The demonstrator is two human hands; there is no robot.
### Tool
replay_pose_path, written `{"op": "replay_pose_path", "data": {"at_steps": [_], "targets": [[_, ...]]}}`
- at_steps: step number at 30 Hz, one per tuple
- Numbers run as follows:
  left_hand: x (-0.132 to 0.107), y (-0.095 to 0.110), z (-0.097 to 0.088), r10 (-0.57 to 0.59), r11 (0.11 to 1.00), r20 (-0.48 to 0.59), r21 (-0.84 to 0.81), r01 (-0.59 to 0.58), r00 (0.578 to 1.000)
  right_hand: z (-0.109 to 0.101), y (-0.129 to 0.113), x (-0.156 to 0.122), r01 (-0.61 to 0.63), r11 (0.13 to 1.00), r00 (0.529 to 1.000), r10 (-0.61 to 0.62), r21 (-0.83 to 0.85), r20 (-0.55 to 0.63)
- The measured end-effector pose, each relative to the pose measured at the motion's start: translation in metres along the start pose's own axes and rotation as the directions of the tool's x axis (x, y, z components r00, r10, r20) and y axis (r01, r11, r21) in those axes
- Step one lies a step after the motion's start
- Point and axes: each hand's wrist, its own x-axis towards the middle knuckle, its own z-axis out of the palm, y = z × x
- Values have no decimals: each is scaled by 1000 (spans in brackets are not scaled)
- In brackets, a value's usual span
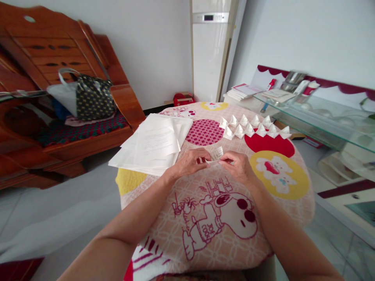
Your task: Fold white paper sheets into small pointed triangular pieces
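A small folded piece of white printed paper point(216, 153) is held between my two hands, just above the patterned tablecloth point(234, 175). My left hand point(191, 160) pinches its left end with thumb and fingers. On the right end, my right hand point(236, 164) grips it with thumb and forefinger. Beyond my right hand, several folded white paper boats point(244, 120) stand in two rows. To the left of my left hand lies a stack of white paper sheets point(155, 142), the upper ones bearing faint print.
A wooden bench point(58, 50) with a dotted bag point(95, 95) is at the left. On the right, a glass shelf point(322, 113) holds metal containers point(293, 80) and papers. A tall white cabinet-like unit point(209, 50) stands behind the table, near a red object point(183, 99).
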Motion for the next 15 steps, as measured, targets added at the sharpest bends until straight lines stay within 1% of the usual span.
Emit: {"op": "replay_pose_path", "data": {"at_steps": [3,6,8,11,13,15], "targets": [[1,-1,0,-15,999,-82,-53,10,997,-1,-2,0,-54,995,999,54,78,2],[2,0,-2,-24,991,-131,-134,6,991,-3,-7,1,-122,969,993,120,214,20],[3,2,-4,-32,968,-107,-251,4,994,-5,-9,1,-174,934,985,172,313,35],[4,4,-5,-44,903,0,-428,40,999,-7,-10,2,-229,874,971,234,429,42],[4,6,-4,-61,879,42,-471,73,997,-8,-10,2,-242,854,967,253,461,39],[4,7,-4,-83,874,40,-476,92,996,-9,-9,2,-238,855,967,252,461,33]]}}
